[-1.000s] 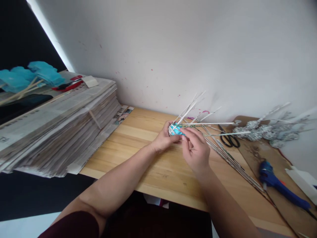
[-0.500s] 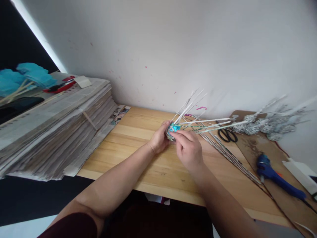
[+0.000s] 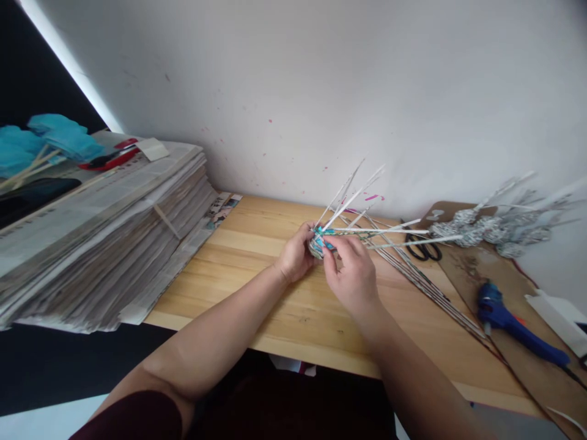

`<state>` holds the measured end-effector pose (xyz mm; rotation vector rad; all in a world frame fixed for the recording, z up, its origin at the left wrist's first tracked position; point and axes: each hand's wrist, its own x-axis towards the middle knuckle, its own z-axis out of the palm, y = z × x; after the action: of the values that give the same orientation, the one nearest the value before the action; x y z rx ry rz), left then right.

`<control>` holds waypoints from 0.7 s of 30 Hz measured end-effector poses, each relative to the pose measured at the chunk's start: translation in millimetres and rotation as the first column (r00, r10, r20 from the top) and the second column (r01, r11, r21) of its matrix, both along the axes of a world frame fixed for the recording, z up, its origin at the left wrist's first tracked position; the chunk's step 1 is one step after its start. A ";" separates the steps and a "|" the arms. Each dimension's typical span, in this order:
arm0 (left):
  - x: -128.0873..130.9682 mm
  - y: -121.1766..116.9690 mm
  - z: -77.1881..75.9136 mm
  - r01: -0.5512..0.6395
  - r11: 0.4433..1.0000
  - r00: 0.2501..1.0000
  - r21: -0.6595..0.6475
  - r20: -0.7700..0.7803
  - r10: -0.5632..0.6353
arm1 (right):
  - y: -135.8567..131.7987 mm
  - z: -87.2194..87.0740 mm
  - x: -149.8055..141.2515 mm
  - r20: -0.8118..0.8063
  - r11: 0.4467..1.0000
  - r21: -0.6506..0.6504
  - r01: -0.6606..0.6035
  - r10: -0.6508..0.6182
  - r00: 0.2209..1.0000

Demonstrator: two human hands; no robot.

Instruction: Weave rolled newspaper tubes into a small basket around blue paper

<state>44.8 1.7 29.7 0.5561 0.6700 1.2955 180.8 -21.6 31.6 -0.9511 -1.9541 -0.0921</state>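
Observation:
A small woven piece of rolled paper tubes, with a bright blue patch inside, is held above the wooden table. My left hand is wrapped around its left side. Closed in a pinch, my right hand grips one of its paper tubes at the near right rim; the pinched part is mostly hidden by the fingers. Several long white paper tubes fan out from the piece, up toward the wall and off to the right.
Loose paper tubes lie on the right of the table, near black-handled scissors. Farther right are a blue glue gun on cardboard and silvery woven pieces. A tall newspaper stack stands left, bearing a red-handled tool.
My right hand has shifted slightly at the rim, its fingertips now pinching closer together. The tubes pointing right have swung a little, and less of the blue patch shows.

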 end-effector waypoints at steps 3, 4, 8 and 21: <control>2.0 -0.4 -2.5 -0.019 0.999 0.999 0.027 -0.047 0.020 | 1.3 -0.7 1.2 0.025 0.999 0.021 0.044 -0.045 0.999; 2.7 -0.5 -3.6 -0.030 0.999 0.998 0.031 -0.062 0.032 | 1.5 -1.0 1.2 0.025 0.998 0.031 0.050 -0.051 0.998; 5.1 -0.5 -7.1 -0.072 0.997 0.993 0.034 -0.088 0.075 | 1.1 -1.9 -0.4 0.021 0.998 0.051 0.032 -0.033 0.999; 2.7 2.7 -8.3 -0.075 0.997 0.997 0.015 -0.033 0.075 | -4.7 1.0 -4.7 -0.061 0.989 -0.133 -0.062 0.054 0.997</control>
<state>47.5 4.5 21.4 0.5698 0.7153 1.3644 176.1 -26.3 32.6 -0.9728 -1.9522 0.1010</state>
